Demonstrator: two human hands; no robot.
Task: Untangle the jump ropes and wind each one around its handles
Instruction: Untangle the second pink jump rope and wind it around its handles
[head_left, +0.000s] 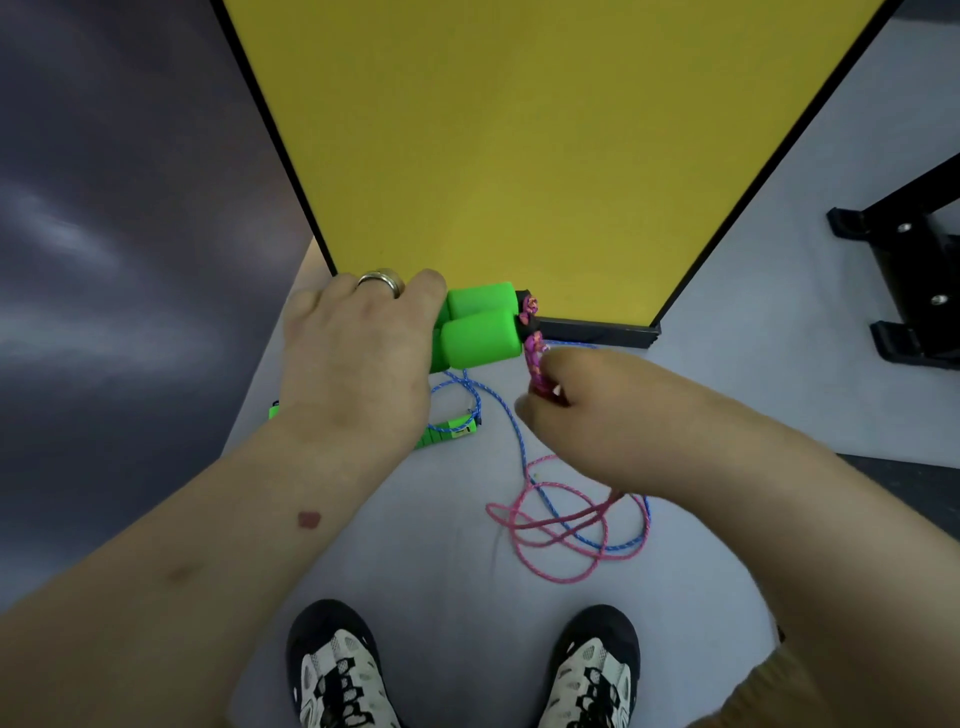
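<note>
Jump ropes (566, 525), one pink and one blue, are seen looped over each other on the grey floor (441, 561) in front of a yellow panel (519, 156). Two fat green foam handles (480, 325) are gripped together in the left hand (358, 348); pink cord is pinched near them by the right hand (566, 395). Slimmer green handles (447, 428) lie below. The cord is judged light, limp and snag-prone, best held at the stiff handles.

You have one view only: a wide-angle head-worn camera looking steeply down and forward. Your forearms fill the near field, your black-and-white laced shoes (343, 675) mark the bottom edge, and the pale grey floor (441, 545) lies below.
</note>
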